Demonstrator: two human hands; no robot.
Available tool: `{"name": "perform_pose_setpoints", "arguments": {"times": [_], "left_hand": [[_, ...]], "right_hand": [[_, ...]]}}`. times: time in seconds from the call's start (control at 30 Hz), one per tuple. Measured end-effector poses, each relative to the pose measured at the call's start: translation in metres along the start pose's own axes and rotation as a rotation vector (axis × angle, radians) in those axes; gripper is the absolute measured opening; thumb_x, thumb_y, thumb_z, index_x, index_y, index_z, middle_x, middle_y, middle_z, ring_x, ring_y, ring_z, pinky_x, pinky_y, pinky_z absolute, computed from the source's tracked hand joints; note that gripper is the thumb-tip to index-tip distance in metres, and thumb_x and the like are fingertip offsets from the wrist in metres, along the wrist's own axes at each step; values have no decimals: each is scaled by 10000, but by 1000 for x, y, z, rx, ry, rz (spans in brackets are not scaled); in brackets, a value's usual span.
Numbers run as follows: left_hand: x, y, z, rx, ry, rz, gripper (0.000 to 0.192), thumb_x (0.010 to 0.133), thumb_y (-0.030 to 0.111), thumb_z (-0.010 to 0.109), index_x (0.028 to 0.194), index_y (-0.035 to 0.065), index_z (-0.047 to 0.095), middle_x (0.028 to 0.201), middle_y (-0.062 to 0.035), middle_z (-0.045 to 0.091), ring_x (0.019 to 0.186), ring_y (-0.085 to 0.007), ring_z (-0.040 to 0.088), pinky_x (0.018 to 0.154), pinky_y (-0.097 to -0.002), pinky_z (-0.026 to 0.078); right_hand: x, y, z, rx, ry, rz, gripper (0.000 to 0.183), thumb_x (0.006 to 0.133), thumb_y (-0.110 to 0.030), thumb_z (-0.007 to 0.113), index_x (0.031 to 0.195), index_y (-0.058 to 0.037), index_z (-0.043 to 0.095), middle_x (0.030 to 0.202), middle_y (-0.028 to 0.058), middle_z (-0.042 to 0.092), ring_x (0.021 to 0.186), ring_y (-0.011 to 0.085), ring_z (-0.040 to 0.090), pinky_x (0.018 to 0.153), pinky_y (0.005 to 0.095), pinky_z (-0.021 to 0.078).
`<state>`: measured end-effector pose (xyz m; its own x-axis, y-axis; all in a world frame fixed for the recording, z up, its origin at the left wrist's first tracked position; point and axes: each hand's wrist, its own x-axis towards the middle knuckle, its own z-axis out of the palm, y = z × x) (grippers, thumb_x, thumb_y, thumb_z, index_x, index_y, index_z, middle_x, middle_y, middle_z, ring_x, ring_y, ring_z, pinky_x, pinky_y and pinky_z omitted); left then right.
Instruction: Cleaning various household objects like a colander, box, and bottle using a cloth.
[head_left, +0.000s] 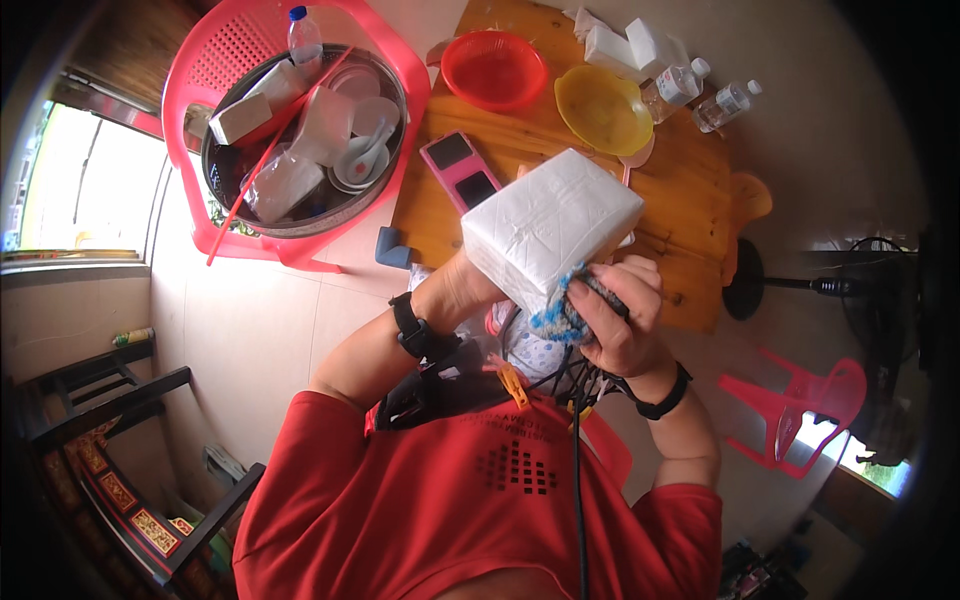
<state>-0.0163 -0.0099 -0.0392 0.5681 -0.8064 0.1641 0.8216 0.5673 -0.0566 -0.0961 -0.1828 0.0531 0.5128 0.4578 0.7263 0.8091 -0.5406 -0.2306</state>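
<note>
My left hand (480, 274) holds up a white plastic-wrapped pack of tissues (551, 217) from its left and underside; most of its fingers are hidden behind the pack. In my right hand (622, 311) is a bunched blue and grey knitted cloth (566, 319), pressed against the near right corner of the pack. Below and beyond the pack is a wooden table (675, 217). A pink phone case or device with two dark panels (461, 171) lies on it, just left of the pack.
The table also holds a red plastic basket (493, 71), a yellow plastic bowl (604, 110), white packs (611, 51) and clear bottles (721, 106). At the left, a pink chair (416, 82) bears a dark round tub (397, 154) of dishes and packs. A blue corner guard (392, 248) covers the table's near-left corner.
</note>
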Motion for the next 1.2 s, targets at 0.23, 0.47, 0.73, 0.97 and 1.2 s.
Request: {"name": "perform_pose_setpoints", "arguments": {"times": [0.23, 0.47, 0.73, 0.97, 1.2], "left_hand": [[-17, 26, 7, 102, 192, -127, 565, 1055, 428, 413, 1443, 18, 439, 1370, -145, 574, 1194, -228, 609, 1009, -371, 495], [-29, 15, 28, 364, 372, -93, 683, 950, 463, 604, 1425, -1, 445, 1344, -191, 582, 1209, -284, 600, 1037, -423, 477], [-36, 19, 3, 316, 363, -262, 639, 911, 314, 688, 1402, -22, 457, 1261, -196, 631, 1127, -293, 653, 994, -430, 515], [-26, 12, 25, 470, 435, -302, 628, 929, 368, 655, 1391, -18, 473, 1225, -184, 654, 1101, -274, 664, 987, -405, 513], [9, -5, 34, 767, 455, 102, 536, 994, 370, 565, 1350, -21, 477, 1222, -150, 622, 1160, -211, 602, 972, -359, 497]], "right_hand": [[-7, 3, -10, -64, -111, -33, 434, 810, -68, 733, 1231, -127, 644, 1177, 84, 544, 1004, 223, 537, 841, 362, 459], [-11, 12, -5, -122, -133, -73, 446, 834, -82, 706, 1268, -138, 620, 1192, 74, 536, 992, 230, 558, 881, 377, 456], [-37, 64, -18, -322, -3, 356, 366, 948, -108, 617, 1300, -15, 579, 1206, 176, 544, 1083, 351, 556, 939, 419, 467], [-111, 127, -20, -543, -248, 687, 398, 878, -117, 683, 1262, -43, 613, 1185, 161, 555, 1111, 350, 540, 930, 415, 463], [-77, 93, 0, 435, -223, 1132, 507, 1005, -388, 564, 1329, 0, 529, 1183, 126, 583, 1136, 226, 568, 918, 340, 484]]}}
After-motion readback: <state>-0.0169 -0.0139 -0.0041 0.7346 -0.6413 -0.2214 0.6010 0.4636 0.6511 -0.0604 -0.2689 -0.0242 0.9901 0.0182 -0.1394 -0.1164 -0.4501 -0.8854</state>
